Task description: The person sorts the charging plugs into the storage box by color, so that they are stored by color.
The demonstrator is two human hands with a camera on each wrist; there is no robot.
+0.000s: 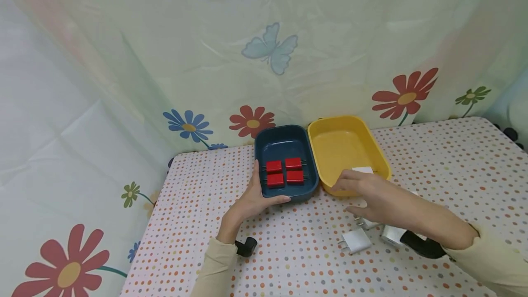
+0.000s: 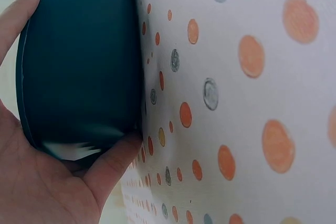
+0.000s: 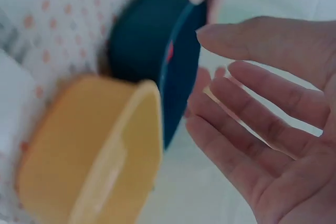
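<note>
My left hand (image 1: 256,198) rests against the near left corner of a dark blue tray (image 1: 280,134). Its fingers lie along the left side and its thumb along the front wall. Several red plug adapters (image 1: 275,180) lie in that tray in two rows. Over the near edge of a yellow tray (image 1: 338,139) hovers my right hand (image 1: 371,194). In the right wrist view its fingers are loosely bent, with nothing between them. A white plug adapter (image 1: 363,169) lies inside the yellow tray, partly hidden by that hand.
On the dotted tablecloth (image 1: 297,260), several white plug adapters (image 1: 356,240) lie below my right hand and forearm, some partly covered. The two trays stand side by side near a patterned curtain (image 1: 330,58) at the table's back edge.
</note>
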